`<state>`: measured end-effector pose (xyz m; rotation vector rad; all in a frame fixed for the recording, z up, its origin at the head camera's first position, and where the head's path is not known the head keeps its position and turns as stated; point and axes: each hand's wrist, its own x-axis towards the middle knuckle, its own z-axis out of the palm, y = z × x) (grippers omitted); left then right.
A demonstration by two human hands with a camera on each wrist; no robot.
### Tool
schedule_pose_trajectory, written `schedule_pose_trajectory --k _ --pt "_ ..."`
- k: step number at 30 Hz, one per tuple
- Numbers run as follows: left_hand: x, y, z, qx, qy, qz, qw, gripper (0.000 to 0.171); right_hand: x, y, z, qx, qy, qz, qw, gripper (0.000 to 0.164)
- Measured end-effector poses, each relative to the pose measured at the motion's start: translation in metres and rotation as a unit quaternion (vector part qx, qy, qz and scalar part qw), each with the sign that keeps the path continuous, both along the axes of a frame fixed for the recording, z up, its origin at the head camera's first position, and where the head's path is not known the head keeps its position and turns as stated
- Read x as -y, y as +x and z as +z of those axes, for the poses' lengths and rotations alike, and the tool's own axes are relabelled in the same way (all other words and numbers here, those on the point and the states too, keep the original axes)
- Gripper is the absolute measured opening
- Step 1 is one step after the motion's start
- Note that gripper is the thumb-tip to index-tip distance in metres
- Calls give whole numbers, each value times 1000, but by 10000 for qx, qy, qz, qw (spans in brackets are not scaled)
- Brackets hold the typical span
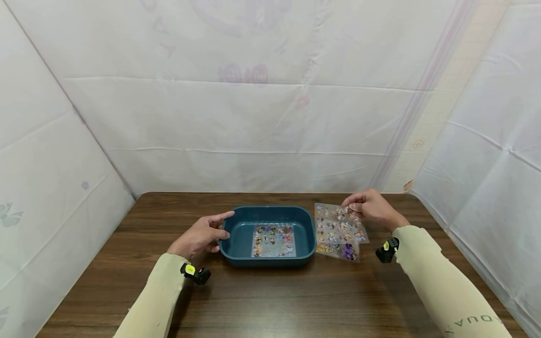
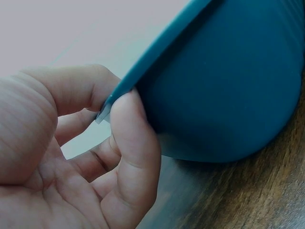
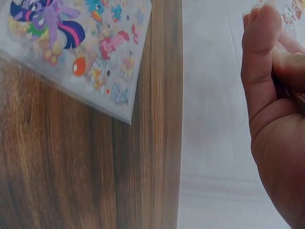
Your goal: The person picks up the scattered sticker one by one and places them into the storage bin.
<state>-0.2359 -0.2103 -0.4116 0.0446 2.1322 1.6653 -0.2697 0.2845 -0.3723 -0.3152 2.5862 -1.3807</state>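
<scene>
A dark teal plastic tray (image 1: 242, 237) sits on the table, and my left hand (image 1: 198, 238) pinches its left rim between thumb and finger. The left wrist view shows that rim (image 2: 157, 50) close up, slightly off level in the picture. Inside the tray lies a clear sticker sheet (image 1: 273, 241) printed with small cartoon figures. To the right of the tray my right hand (image 1: 375, 209) pinches the upper right corner of another clear sticker sheet (image 1: 336, 227). Partly under it is a further sticker sheet (image 1: 338, 250), with a purple pony figure visible.
The brown wooden table (image 1: 270, 300) has white sheeting (image 1: 270, 117) behind it and on both sides. Black wrist cameras (image 1: 197, 273) are strapped over the sleeves. The lower sticker sheet lies close against the tray's right side.
</scene>
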Motion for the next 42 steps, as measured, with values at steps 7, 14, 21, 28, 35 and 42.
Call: schedule_pose_trajectory --k 7,14,21,28,35,42 --pt "0 0 -1 20 7 89 10000 73 8 -2 -1 48 -116 111 9999 25" --pt "-1 0 0 24 4 103 9999 74 17 -5 -2 -119 30 214 9997 25" --pt "0 0 -1 58 91 84 9999 74 30 -8 -3 -252 118 315 9991 25" --pt "1 0 -2 28 242 -48 9997 74 41 -9 -2 -162 -10 364 9992 26" --pt "1 0 -2 -10 207 -56 9998 73 49 -9 -2 -122 -21 289 9995 28" --pt "0 0 -2 17 169 -1 9999 74 57 -10 -4 -47 -182 416 9990 26"
